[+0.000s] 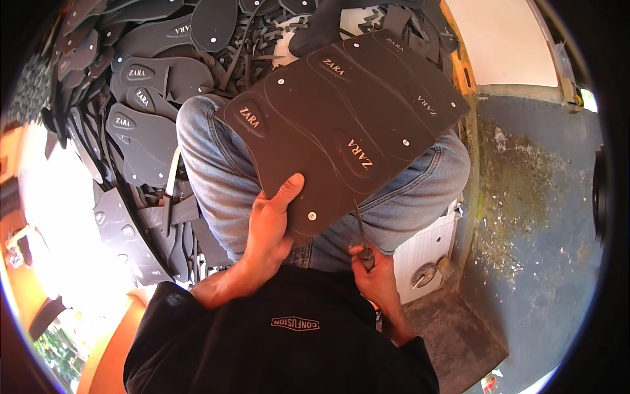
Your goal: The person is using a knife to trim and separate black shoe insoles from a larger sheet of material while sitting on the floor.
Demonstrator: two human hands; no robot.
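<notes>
A black foam sheet (pixel 298 141) with several sole outlines pressed into it lies slanted across my knees. Each outline bears pale lettering in a raised oval, and small round white dots mark the sheet. My left hand (pixel 266 226) grips the sheet's near left edge, thumb on top and fingers underneath, mostly hidden. In my right hand (pixel 377 279) is a knife (pixel 361 230) with a narrow dark blade and a brownish handle. Its blade points up and away from me, and the tip appears close to the sheet's near right edge; I cannot tell whether they touch.
Cut black soles (pixel 144 144) and foam offcuts (pixel 246 62) heap up on the left and beyond my knees. A pale curved strip with a dark handle (pixel 168 213) lies beside my left leg. Right of me are a white panel (pixel 426 246), a dark block (pixel 453 341) and stained blue-grey floor (pixel 545 262).
</notes>
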